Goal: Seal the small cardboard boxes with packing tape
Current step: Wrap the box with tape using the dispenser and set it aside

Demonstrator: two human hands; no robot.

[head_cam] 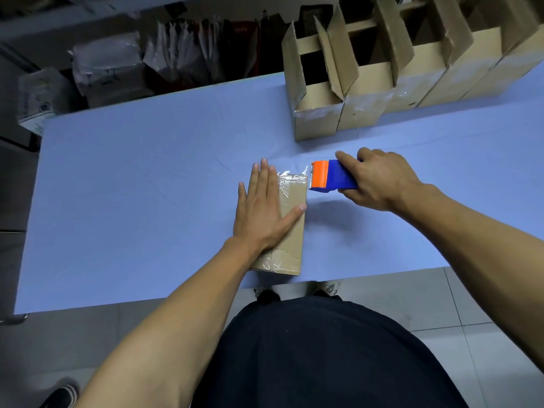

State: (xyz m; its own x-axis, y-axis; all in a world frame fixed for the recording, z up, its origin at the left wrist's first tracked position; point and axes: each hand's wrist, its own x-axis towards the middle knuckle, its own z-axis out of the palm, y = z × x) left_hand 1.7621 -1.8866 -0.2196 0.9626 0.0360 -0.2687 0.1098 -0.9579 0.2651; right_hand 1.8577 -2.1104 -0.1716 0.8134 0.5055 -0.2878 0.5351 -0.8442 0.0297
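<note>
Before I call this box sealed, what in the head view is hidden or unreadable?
- Flat brown cardboard box: the left hand lying flat on it covers much of its top, so the tape there is unseen.
- Blue and orange tape dispenser: the right hand gripping it hides its rear and the roll.
- Row of open cardboard boxes: cut off by the top and right edges.

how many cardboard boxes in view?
5: one flat box under the left hand; four open boxes in a back-right row. More may be cropped.
</note>
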